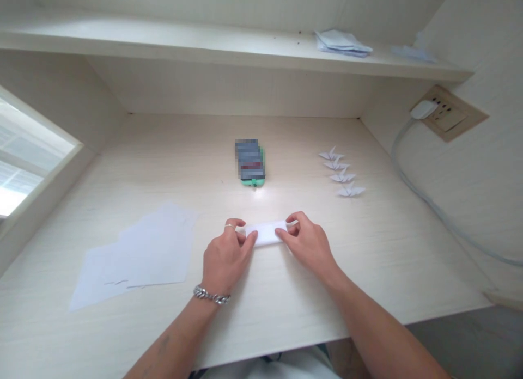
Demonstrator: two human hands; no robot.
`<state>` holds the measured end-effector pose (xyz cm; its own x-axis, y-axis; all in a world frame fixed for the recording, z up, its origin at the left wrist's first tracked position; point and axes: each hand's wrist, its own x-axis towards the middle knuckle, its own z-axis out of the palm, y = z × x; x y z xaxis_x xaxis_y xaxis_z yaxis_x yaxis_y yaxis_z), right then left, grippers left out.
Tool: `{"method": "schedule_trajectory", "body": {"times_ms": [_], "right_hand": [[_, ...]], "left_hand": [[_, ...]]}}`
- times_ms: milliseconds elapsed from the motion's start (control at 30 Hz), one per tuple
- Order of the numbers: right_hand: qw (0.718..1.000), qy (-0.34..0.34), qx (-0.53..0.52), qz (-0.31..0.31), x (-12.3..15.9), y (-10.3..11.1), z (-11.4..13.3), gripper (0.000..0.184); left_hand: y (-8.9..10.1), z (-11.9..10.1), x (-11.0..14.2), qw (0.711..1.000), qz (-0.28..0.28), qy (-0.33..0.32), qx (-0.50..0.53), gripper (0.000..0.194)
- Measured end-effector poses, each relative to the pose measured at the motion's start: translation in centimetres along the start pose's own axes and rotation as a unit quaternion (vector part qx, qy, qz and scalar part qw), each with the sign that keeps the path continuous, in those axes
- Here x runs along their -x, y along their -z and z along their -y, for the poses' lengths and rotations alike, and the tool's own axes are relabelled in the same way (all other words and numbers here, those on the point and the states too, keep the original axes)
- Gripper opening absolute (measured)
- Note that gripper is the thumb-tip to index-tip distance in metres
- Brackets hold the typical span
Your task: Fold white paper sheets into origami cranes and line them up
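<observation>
A white sheet of paper (266, 233), folded into a narrow rectangle, lies between my two hands just above the desk. My left hand (226, 254) pinches its left end, thumb on top and fingers curled behind. At the other end, my right hand (308, 240) grips the paper the same way, with its thumb on the near face. The fingertips behind the paper are partly hidden. Several white origami cranes (342, 177) stand in a slanting row beyond my right hand. Loose white paper sheets (143, 254) lie overlapping to the left of my left hand.
A phone (250, 160) with a green edge lies beyond the paper, its screen blurred. A grey cable (425, 199) runs down the right side from a plug (424, 110) in the wall socket. Above, a shelf (183, 38) carries folded papers (342, 42).
</observation>
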<state>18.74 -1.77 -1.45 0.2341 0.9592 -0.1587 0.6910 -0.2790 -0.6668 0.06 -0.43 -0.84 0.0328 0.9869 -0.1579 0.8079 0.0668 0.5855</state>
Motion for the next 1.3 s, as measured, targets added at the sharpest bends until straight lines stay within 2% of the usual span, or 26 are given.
{"method": "schedule_trajectory", "body": {"times_ms": [133,533,1300], "right_hand": [[1.0,-0.008,0.012,0.005,-0.2,0.0,0.0,0.019],[0.999,-0.041,0.02,0.022,-1.1,0.5,0.6,0.018],[0.995,-0.062,0.019,0.073,-1.4,1.1,0.9,0.02]], "left_hand": [[0.0,0.0,-0.2,1.0,-0.002,-0.004,-0.014,0.032],[0.1,-0.1,-0.6,0.998,0.014,0.018,-0.063,0.029],[0.4,-0.3,-0.7,0.997,0.027,0.029,-0.061,0.028]]}}
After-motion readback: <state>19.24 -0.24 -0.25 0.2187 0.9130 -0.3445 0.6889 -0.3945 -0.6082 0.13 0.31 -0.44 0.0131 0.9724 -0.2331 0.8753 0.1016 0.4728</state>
